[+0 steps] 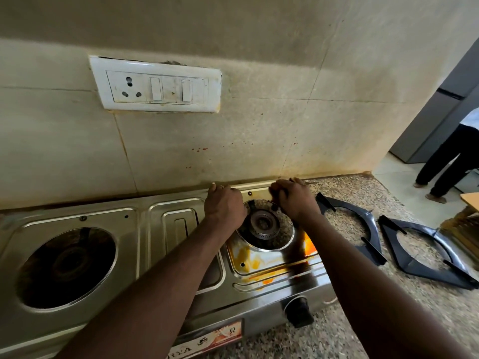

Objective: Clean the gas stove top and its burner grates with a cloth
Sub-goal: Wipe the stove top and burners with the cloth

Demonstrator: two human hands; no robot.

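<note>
Two bare forearms reach in from the lower edge, across a steel gas stove [181, 224] that stands on a speckled stone desk [363, 320]. On the stove's front face a torn sticker [207, 340] shows only the letters "RYA"; the rest of it runs off the picture or is too blurred to read. Beside it is a black knob [298, 310]. Orange-yellow stains [248, 257] spread over the steel in front of the right burner [261, 224], which lies bare in its round well. The left burner [67, 265] sits in shadow and is hard to make out.

Both hands are at the stove's back rim, apart, one on each side of the right burner. The left hand [224, 206] has its fingers curled over the rim. The right hand [295, 200] is folded on the same rim, its fingertips hidden under the knuckles.

Two black burner grates [363, 211] [440, 277] lie flat on the desk, to the right of the stove, side by side.

Behind is a spattered tiled wall [259, 125] with a white switchboard [155, 84]: one socket, two switches. At the far right a person [445, 156] stands barefoot on the floor, cut off above the waist
</note>
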